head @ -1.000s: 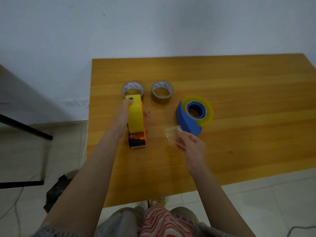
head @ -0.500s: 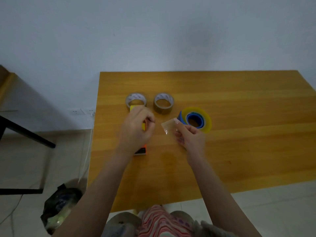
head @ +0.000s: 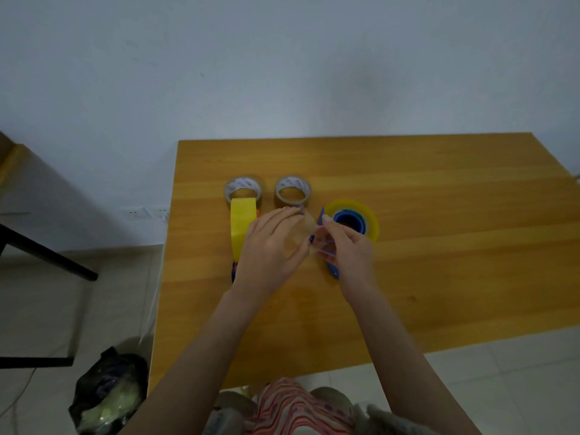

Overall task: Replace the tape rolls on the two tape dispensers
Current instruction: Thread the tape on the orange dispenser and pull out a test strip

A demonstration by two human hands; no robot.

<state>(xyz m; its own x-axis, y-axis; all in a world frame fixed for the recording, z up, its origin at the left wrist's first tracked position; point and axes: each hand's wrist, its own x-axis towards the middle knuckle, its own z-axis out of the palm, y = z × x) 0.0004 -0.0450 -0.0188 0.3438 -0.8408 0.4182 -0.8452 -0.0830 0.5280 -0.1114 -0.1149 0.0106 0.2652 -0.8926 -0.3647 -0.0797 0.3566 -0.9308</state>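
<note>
2 loose tape rolls (head: 241, 183) (head: 292, 183), 2 dispensers (head: 241, 227) (head: 348, 219), 2 hands (head: 270, 246) (head: 351, 249), 1 clear tape strip (head: 301, 229), 1 blk bag (head: 110, 394)

A rectangular honey-coloured wooden table (head: 439, 277) stands against the wall. Toward the wall, a brown packing-tape roll (head: 241, 183) lies flat just beside a second brown tape roll (head: 293, 183). Nearer me sit a yellow-roll dispenser (head: 241, 227) on the left and a blue dispenser with a yellowish translucent roll (head: 370, 221) on the right.
</note>
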